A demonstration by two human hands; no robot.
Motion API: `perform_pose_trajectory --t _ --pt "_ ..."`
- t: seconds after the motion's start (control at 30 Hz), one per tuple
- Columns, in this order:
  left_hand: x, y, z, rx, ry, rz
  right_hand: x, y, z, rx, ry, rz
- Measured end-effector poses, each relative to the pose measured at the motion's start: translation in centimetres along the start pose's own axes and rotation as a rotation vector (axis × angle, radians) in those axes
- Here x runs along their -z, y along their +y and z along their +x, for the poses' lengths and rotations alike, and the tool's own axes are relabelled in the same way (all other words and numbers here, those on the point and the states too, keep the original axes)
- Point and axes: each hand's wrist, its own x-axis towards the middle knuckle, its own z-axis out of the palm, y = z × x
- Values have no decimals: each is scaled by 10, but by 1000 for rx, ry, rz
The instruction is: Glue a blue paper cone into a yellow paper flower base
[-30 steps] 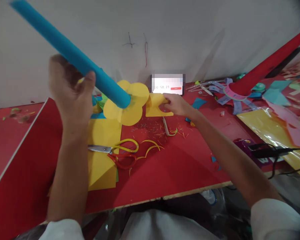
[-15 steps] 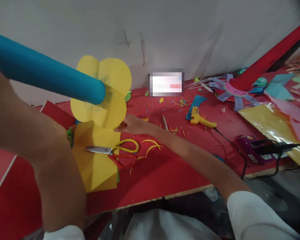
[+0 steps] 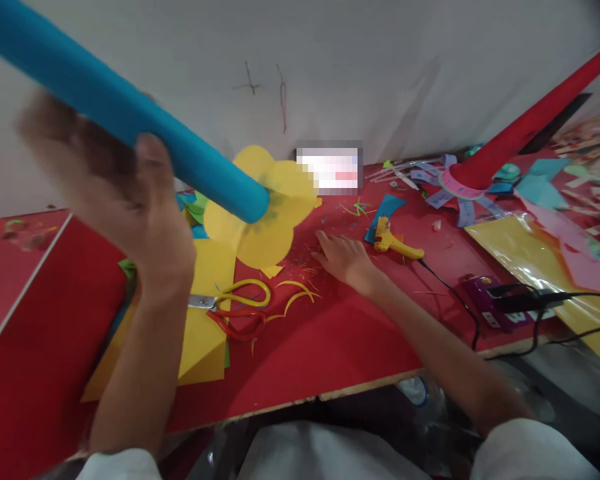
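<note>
My left hand (image 3: 155, 193) is raised at the left, closed around a long blue paper tube (image 3: 190, 153) that slants down to the right. At the tube's lower end is a yellow paper flower shape (image 3: 267, 247) with rounded petals. My right hand (image 3: 343, 257) lies low over the red table, right of the flower, fingers reaching forward and thumb apart. The pencil-like stick seen there before is hidden around this hand. Scissors (image 3: 243, 300) with one yellow and one red handle rest on yellow paper sheets (image 3: 205, 347), partly behind my left forearm.
A yellow glue gun (image 3: 397, 247) with a black cord lies on the red table (image 3: 330, 340), right of my right hand. Beyond it are a purple box (image 3: 485, 300), yellow wrapped sheets (image 3: 510, 247) and a red tube (image 3: 515, 140) with a pink ring. Paper scraps are scattered about.
The blue tube and yellow flower have swung right and tilted more steeply, bringing my left hand into view. My right hand has left the flower's edge and moved right to where the pencil-like stick lay.
</note>
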Motion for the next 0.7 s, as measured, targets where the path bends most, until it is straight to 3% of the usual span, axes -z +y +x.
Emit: perform_pose_trajectory --t 0.03,0.17,0.33,0.5,0.7 --pt "-13 6 -7 -56 23 -57 -5 7 -3 10 16 -5" --pt "-61 14 -32 155 -199 -158 -16 32 -7 -39 64 -6" --pt "-100 -13 -60 318 -493 -86 -22 67 -8 -156 184 -2" --pt "-112 -27 -78 319 -616 -142 -28 75 -10 -94 410 -53" --pt "-117 -29 -94 318 -693 5 -20 56 -11 -44 370 61"
